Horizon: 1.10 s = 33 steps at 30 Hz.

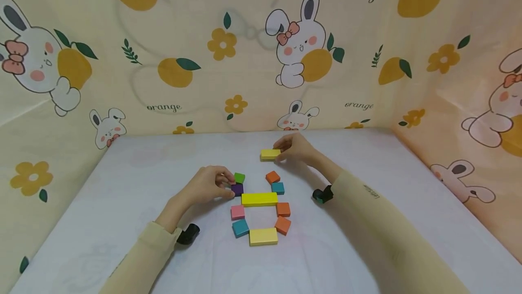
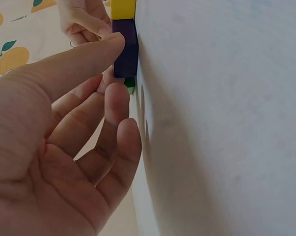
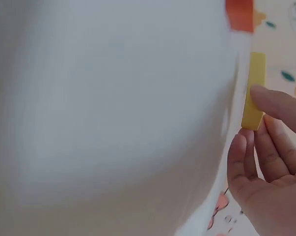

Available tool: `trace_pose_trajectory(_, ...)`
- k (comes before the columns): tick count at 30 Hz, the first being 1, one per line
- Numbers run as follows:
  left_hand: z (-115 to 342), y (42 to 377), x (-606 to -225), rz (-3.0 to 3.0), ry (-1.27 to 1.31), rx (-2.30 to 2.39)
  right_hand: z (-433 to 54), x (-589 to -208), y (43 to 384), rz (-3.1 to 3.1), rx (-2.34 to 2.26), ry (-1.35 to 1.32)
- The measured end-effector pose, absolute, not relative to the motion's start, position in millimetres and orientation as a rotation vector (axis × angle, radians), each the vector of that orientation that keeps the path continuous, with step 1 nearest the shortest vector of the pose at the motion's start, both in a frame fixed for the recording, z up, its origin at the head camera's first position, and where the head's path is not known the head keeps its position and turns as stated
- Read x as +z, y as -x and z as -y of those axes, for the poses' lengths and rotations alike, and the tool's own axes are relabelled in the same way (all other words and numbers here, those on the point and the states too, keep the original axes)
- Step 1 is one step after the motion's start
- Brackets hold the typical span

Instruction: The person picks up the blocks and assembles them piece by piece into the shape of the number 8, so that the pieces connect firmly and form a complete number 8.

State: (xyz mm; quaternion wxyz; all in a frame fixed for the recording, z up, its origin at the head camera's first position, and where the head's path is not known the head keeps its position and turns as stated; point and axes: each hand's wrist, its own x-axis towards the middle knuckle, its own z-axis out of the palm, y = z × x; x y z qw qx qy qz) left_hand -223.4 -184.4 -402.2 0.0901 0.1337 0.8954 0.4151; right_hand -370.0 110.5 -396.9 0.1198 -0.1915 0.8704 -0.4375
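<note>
My left hand (image 1: pixel 209 185) pinches a dark purple block (image 1: pixel 237 189) at the upper left of a ring of coloured blocks. Its thumb lies against the block's side in the left wrist view, the other fingers loosely bent. A green block (image 1: pixel 239 177) touches the purple one just beyond. Farther back, the right hand (image 1: pixel 298 150) grips a pale yellow block (image 1: pixel 269 154) at its right end; in the right wrist view the thumb presses the face of this yellow block (image 3: pixel 254 93). A bright yellow long block (image 1: pixel 259 199) spans the middle of the ring.
Below the long block are a pink block (image 1: pixel 238 212), a blue block (image 1: pixel 240 228), orange blocks (image 1: pixel 283 209) and a pale yellow block (image 1: pixel 263 237). An orange block (image 1: pixel 273 176) and a blue block (image 1: pixel 277 188) stand upper right. A patterned cloth (image 1: pixel 253 72) hangs behind the white table (image 1: pixel 346 262).
</note>
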Motion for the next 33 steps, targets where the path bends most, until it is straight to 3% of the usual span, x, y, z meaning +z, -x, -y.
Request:
trace_pose_trajectory(10,188.1,225.0,-401.6,-2.685,-0.419,1.231,-83.4,-383.5,343.7,-2.405,-1.345,0.564)
trace_pose_trajectory(33,185.5,225.2,-401.9,-2.656,-0.385,1.237,-64.0,-393.8,337.6,-2.362,-1.203,0.466)
